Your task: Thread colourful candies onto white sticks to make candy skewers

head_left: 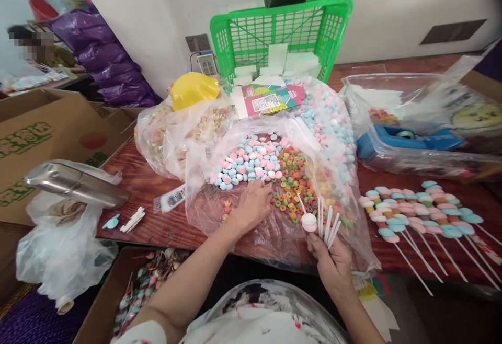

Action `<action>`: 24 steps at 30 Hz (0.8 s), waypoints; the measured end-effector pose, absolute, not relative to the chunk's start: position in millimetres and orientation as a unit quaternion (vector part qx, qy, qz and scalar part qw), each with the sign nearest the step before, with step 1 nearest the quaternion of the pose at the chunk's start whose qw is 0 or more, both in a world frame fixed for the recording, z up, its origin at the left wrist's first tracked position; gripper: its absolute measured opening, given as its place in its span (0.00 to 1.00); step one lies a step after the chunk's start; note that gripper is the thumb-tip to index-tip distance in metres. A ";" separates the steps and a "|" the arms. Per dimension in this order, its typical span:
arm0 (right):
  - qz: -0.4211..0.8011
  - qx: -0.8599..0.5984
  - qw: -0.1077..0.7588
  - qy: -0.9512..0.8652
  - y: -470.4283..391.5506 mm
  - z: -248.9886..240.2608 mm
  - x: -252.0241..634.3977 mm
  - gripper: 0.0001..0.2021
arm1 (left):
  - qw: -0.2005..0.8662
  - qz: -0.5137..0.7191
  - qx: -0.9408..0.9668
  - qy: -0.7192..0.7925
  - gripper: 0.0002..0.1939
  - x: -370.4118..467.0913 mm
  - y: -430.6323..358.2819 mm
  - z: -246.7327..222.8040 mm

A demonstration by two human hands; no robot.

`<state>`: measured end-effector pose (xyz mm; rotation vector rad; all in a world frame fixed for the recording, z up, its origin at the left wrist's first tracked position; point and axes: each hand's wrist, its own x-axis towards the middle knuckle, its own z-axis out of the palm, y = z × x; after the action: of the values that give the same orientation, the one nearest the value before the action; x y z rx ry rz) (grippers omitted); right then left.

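Observation:
Several white lollipop sticks (328, 225) stand up from my right hand (331, 255), which is closed around them. One of them carries a white and a pink marshmallow (309, 222) just above my fingers. My left hand (254, 205) is at the near edge of the loose candy, its fingers curled together; whatever they pinch is hidden. Beyond it lies a heap of pink, white and blue marshmallows (251, 158). Coloured cereal rings (292, 182) spread to its right. Both heaps lie on a clear plastic sheet (251, 242).
Finished marshmallow skewers (427, 210) lie in a row at right, beside a clear plastic bin (415, 156). A green basket (280, 14) stands at the back. A steel flask (78, 183) lies at left, near a cardboard box (50, 140). A person sits far left.

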<state>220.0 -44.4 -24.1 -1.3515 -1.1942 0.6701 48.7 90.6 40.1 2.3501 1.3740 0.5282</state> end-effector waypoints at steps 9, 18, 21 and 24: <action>0.184 -0.550 0.501 -0.642 -46.0 -11.5 221.2 0.07 | 0.507 0.422 0.588 0.469 0.05 41.9 67.5 45.6; 0.176 -0.561 0.446 -0.675 -54.6 4.8 216.0 0.12 | 0.704 0.498 0.313 0.397 0.12 32.4 47.9 78.0; 0.171 -0.561 0.437 -0.682 -58.2 4.2 214.9 0.14 | 0.707 0.500 0.323 0.382 0.11 32.4 43.4 75.8; 0.163 -0.576 0.439 -0.670 -60.3 7.1 210.6 0.14 | 0.684 0.523 0.362 0.357 0.08 33.6 40.1 73.0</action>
<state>210.6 -60.3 7.1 -1.4317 -1.6662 0.4041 33.6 40.1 73.0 0.8112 0.7998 1.1726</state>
